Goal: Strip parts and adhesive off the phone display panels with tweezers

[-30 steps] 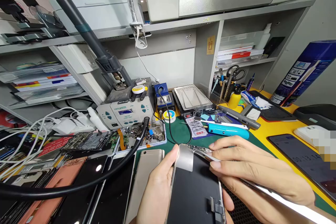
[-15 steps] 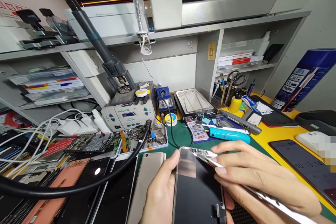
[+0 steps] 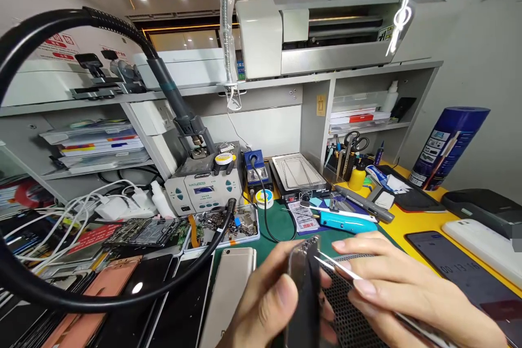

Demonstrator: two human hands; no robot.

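My left hand (image 3: pixel 267 302) is wrapped round a phone screen assembly (image 3: pixel 302 288), dark and tilted steeply, so that mostly its edge and a narrow slice of its face show. My thumb lies on the near side and fingertips show behind it. In my right hand (image 3: pixel 403 283) is a pair of metal tweezers (image 3: pixel 346 271), pinched between thumb and fingers. Their two tips are slightly apart, close to the top end of the screen assembly. Whether they touch it I cannot tell. Under my hands lies a black perforated mat (image 3: pixel 353 304).
Phones, including a gold one (image 3: pixel 232 283), lie to the left under a thick black hose (image 3: pixel 134 296). A hot-air station (image 3: pixel 202 187) and a tray of parts (image 3: pixel 255 231) stand behind. A turquoise tool (image 3: pixel 346 222) lies ahead; a phone with a timer (image 3: pixel 460 266) lies right.
My left hand has turned the screen assembly from face-up to nearly edge-on. The tweezers have drawn off its top face to beside its top edge. The view has tipped upward.
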